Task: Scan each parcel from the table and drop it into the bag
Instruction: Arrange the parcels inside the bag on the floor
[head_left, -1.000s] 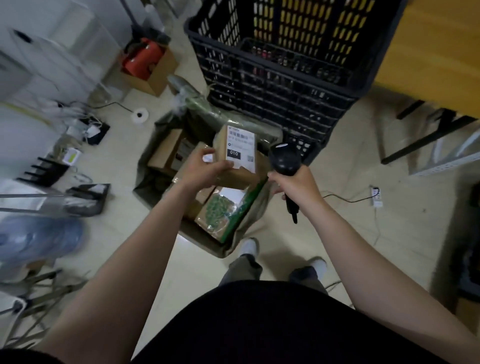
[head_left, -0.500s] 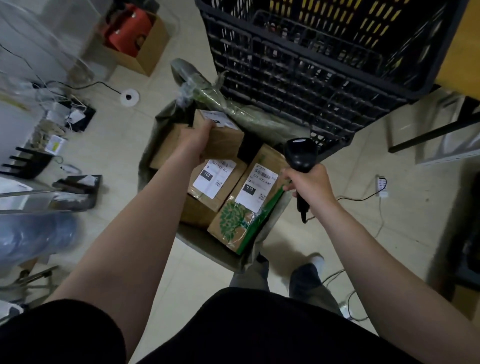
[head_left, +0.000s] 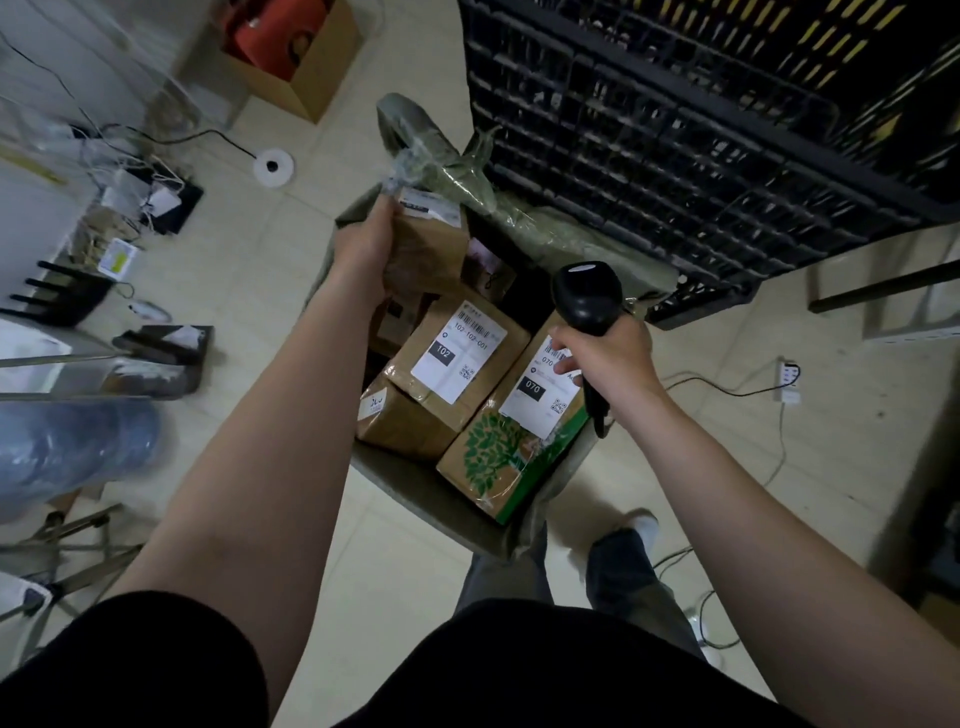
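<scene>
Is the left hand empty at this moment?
No, the left hand grips a brown parcel at the far end of the bag.

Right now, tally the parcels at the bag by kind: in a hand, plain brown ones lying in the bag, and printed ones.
Parcel held in the left hand: 1
Plain brown parcels lying in the bag: 2 ("102" label; the one beneath it)
Green tree-print parcel: 1
Total: 4 clearly seen; darker ones behind are hard to tell.
</scene>
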